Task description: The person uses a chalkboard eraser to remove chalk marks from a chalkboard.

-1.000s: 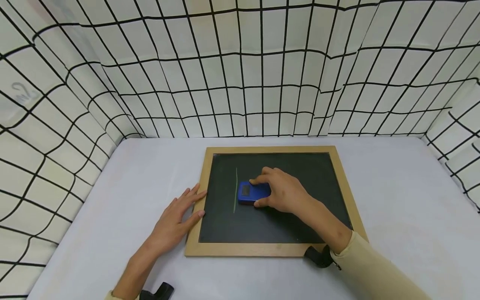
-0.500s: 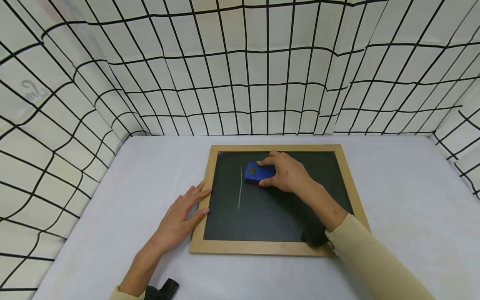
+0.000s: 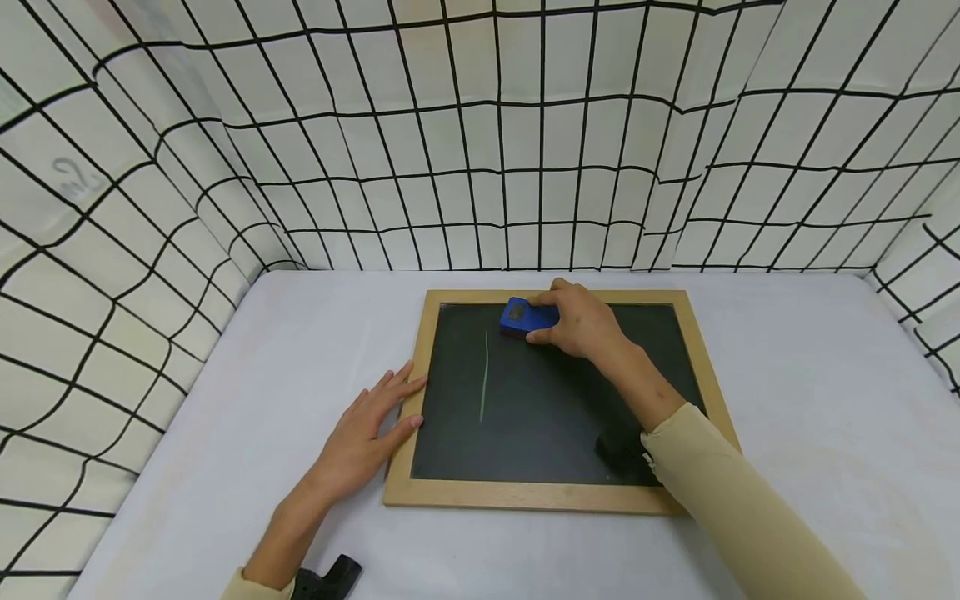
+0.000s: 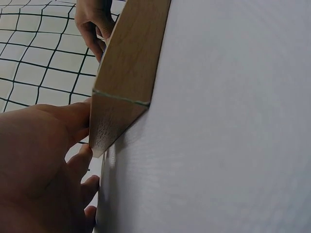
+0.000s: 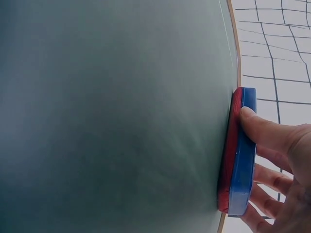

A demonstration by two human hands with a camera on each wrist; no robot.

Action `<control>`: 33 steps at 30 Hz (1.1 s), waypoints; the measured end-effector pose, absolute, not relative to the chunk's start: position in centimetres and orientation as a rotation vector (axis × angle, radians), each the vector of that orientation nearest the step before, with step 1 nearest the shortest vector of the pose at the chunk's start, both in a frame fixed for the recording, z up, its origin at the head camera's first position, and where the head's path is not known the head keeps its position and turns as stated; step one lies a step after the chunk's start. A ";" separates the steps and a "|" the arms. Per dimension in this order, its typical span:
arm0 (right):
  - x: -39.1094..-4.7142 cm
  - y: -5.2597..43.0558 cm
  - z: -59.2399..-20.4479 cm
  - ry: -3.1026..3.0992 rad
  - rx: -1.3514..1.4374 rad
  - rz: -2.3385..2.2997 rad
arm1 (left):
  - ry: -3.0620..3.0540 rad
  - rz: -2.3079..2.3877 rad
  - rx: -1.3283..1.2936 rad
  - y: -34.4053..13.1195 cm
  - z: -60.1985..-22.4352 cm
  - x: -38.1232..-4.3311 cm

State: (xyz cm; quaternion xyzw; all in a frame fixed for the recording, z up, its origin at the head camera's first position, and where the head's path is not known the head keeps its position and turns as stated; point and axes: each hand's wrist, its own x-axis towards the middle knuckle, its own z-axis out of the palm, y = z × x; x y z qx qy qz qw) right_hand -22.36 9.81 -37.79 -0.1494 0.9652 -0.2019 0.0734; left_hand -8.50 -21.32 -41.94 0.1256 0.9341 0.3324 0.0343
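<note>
A wood-framed chalkboard [image 3: 540, 450] lies on the white table. Near its far edge my right hand [image 3: 583, 321] grips a blue chalkboard eraser [image 3: 517, 315] between thumb and fingers. In the right wrist view the eraser [image 5: 243, 150] shows a red felt side facing the dark board surface [image 5: 121, 116]. One thin, pale chalk line [image 3: 484, 375] runs down the left part of the board, left of the eraser. With fingers spread, my left hand [image 3: 367, 433] rests against the frame's left side; the left wrist view shows its fingers at the frame corner [image 4: 116, 111].
White walls with a black grid [image 3: 480, 142] enclose the table [image 3: 315, 333] at the back and sides. A black wrist camera [image 3: 330, 579] sits by the left sleeve, and another one [image 3: 618, 450] hangs over the board under the right wrist.
My right hand has slid the eraser from the middle of the board up toward its far edge and slightly right. The left hand stays at the frame, and the chalk line still shows.
</note>
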 end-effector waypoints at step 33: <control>-21.9 10.0 -38.2 2.943 -0.539 -0.570 | 2.863 1.007 0.363 -21.2 -41.9 -8.6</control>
